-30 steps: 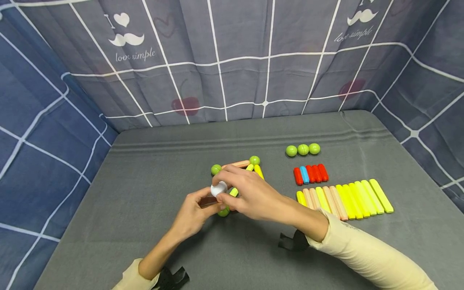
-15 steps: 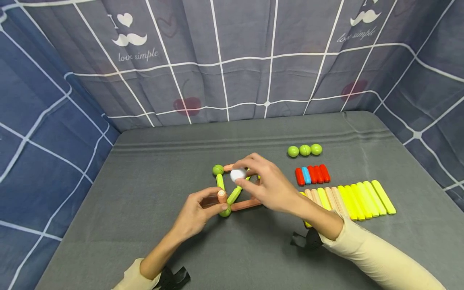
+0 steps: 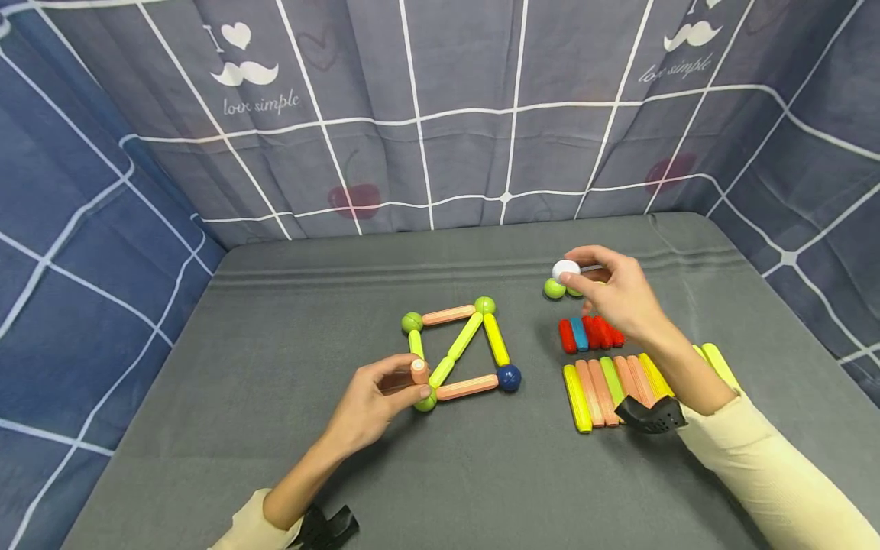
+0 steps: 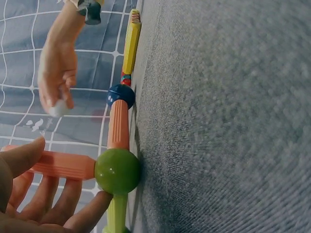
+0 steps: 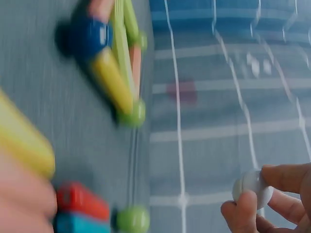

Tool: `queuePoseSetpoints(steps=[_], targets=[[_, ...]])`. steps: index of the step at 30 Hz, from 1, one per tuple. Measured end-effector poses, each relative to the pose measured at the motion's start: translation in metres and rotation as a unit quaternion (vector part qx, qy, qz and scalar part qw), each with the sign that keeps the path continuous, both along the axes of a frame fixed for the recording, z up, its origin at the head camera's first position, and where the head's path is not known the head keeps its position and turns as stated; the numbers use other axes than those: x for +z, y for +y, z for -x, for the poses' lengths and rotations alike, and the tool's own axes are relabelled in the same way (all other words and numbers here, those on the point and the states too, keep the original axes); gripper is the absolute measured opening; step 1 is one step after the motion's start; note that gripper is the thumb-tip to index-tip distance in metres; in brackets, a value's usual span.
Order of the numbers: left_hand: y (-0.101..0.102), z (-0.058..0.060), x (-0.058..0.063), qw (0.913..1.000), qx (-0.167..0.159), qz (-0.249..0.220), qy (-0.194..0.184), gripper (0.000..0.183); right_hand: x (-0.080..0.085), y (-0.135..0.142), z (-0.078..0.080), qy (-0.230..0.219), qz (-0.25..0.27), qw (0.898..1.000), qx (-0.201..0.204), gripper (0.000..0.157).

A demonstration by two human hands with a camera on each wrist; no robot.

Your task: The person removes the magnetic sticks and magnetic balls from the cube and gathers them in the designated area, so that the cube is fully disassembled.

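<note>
My left hand [image 3: 371,405] grips an upright orange rod [image 4: 63,165], which stands on a green ball [image 4: 117,171] at the near left corner of a four-sided frame of rods and balls. A navy ball [image 3: 509,377] forms the near right corner; green balls make the two far ones. Light green rods [image 3: 466,336] run diagonally across the frame. Between thumb and fingers my right hand [image 3: 622,294] pinches a white ball [image 3: 566,270], held up over the row of loose green balls [image 3: 554,289] and partly hiding them. In the right wrist view the white ball [image 5: 251,189] hangs well above the table.
Short red rods [image 3: 567,336] and a blue rod [image 3: 580,334] lie in a row to the frame's right. Nearer, a longer row of yellow [image 3: 577,399], orange and green rods is partly covered by the right forearm. Checked curtains [image 3: 467,153] enclose the grey table [image 3: 309,305].
My right hand has lifted the white ball from the upright orange rod's top and carried it right, to over the loose green balls. My left hand has stayed on the rod.
</note>
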State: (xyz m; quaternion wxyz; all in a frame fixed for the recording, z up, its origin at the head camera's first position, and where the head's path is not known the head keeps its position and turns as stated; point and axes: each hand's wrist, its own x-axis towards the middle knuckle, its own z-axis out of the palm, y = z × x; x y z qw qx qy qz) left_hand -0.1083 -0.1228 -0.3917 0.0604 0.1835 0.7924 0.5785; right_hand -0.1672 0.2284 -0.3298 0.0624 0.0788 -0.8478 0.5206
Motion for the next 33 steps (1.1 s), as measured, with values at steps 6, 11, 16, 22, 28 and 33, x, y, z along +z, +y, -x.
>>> queuePoseSetpoints(steps=[6,11,16,22,28,33], targets=[[-0.001,-0.001,0.001,0.9999,0.004,0.005,-0.011,0.033,-0.016,0.043,0.024,-0.021,-0.046,0.996,-0.077,0.038],[0.000,0.000,0.001,0.9998,0.005,0.002,-0.019,0.031,-0.032,0.067,0.037,-0.055,-0.108,0.986,-0.114,0.038],[0.000,0.000,0.000,0.9998,-0.004,-0.001,-0.019,0.029,-0.044,0.086,0.045,-0.085,-0.168,0.974,-0.124,0.037],[-0.001,0.001,-0.002,0.9996,-0.014,0.000,-0.023,0.030,-0.054,0.099,0.051,-0.138,-0.156,0.974,-0.094,0.041],[-0.002,0.002,-0.004,0.9995,-0.021,0.001,-0.022,0.028,-0.057,0.100,0.054,-0.163,-0.138,0.974,-0.071,0.045],[-0.003,0.002,-0.005,0.9995,-0.022,0.008,-0.022,0.032,-0.057,0.099,0.054,-0.161,-0.137,0.975,-0.067,0.047]])
